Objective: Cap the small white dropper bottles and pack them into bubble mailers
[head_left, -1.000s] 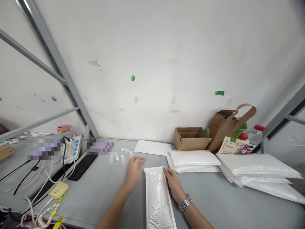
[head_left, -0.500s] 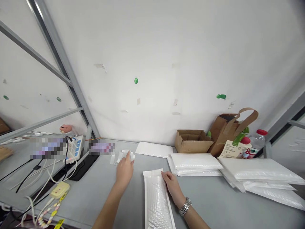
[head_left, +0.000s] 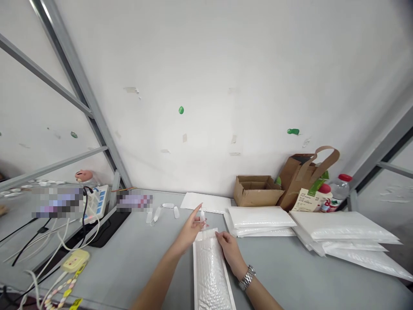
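Note:
A white bubble mailer [head_left: 211,275] lies upright in front of me, its top edge facing the wall. My right hand [head_left: 229,252], with a metal watch on the wrist, pinches the mailer's upper right corner. Just above its top edge, my left hand [head_left: 190,228] holds a small white oblong piece [head_left: 202,215] between thumb and fingers, the index finger stretched out. What exactly the piece is I cannot make out. Similar small white pieces [head_left: 167,206] lie in a loose curve on the grey table, left of that hand.
Padded mailers are stacked in a middle pile [head_left: 261,217] and a right pile [head_left: 345,228]. Behind stand an open cardboard box [head_left: 258,196], a paper bag [head_left: 292,183] and a red-capped bottle [head_left: 340,189]. A flat white sheet [head_left: 206,202], a power strip [head_left: 98,202] and cables lie farther left.
My left hand has picked up a small white piece from the table and moved right to the mailer's top edge. The right hand keeps its grip on the corner.

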Action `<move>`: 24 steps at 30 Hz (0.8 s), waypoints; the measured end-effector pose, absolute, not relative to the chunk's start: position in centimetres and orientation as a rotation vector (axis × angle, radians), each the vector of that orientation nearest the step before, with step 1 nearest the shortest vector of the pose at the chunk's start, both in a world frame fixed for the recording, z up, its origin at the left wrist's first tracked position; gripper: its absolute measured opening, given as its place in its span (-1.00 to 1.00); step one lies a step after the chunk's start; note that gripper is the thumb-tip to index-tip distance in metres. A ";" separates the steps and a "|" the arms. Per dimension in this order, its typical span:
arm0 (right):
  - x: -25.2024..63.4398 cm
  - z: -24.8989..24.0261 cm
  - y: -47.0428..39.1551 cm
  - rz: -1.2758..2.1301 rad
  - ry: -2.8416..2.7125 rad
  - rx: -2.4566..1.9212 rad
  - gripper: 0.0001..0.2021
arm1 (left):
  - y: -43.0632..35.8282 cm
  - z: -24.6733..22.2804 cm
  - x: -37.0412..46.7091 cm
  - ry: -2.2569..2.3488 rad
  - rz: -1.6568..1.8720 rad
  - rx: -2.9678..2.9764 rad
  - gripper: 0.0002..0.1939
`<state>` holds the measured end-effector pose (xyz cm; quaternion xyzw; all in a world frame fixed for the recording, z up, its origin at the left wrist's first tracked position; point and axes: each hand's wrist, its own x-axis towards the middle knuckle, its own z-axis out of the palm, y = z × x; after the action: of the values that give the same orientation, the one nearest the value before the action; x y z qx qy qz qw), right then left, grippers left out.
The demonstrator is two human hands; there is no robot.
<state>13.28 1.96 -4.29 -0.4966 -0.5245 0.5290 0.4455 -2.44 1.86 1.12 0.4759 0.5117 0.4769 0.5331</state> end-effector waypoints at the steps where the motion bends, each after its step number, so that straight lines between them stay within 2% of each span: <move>1: 13.3 -4.3 2.0 1.309 -1.301 -1.228 -0.56 | 2.0 0.8 -2.3 1.285 1.125 1.183 -0.35; 5: 13.3 -4.5 1.9 1.306 -1.307 -1.221 -0.55 | 2.0 0.1 -1.9 1.540 0.991 1.383 -0.60; 12: 13.5 -4.5 2.0 1.311 -1.302 -1.230 -0.56 | 1.0 0.8 -2.2 1.848 0.780 1.680 -0.78; 14: 13.5 -4.5 2.0 1.313 -1.300 -1.230 -0.55 | 0.6 0.6 -2.2 1.828 0.756 1.749 -0.77; 19: 13.5 -4.4 1.9 1.327 -1.300 -1.226 -0.56 | 0.3 -0.2 -2.6 1.714 0.768 1.868 -0.60; 24: 13.5 -4.2 1.8 1.339 -1.298 -1.243 -0.57 | 3.4 0.4 -6.5 2.269 0.739 1.699 -0.60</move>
<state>13.55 1.76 -4.20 -0.4994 -0.5213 0.5380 0.4353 -6.49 3.42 0.38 0.5768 0.7702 0.2507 0.1057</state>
